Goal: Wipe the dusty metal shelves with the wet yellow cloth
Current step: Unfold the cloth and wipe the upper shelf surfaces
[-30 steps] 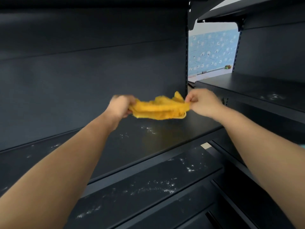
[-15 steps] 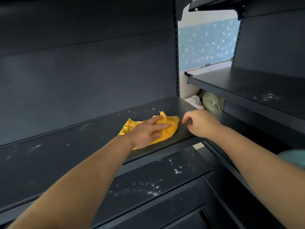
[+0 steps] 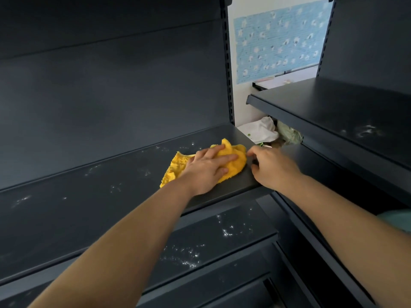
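The yellow cloth [image 3: 235, 164] lies crumpled on the right end of a dark metal shelf [image 3: 89, 203] streaked with white dust. My left hand [image 3: 205, 168] presses flat on the cloth with straight fingers. Just right of the cloth, my right hand [image 3: 270, 167] rests at the shelf's right end, its fingers loosely curled, with nothing seen in them. A lower shelf [image 3: 200, 245] below carries more white dust specks.
A second dark shelf unit [image 3: 333, 112] stands to the right, with a dust patch on its shelf. In the gap between the units lie a white bag [image 3: 260, 130] and a pale green bundle [image 3: 289, 134]. A blue patterned wall [image 3: 278, 43] shows behind.
A second ago both hands held the cloth stretched in the air. The cloth has come down onto the shelf, my left hand pressing it flat, and my right hand has let go.
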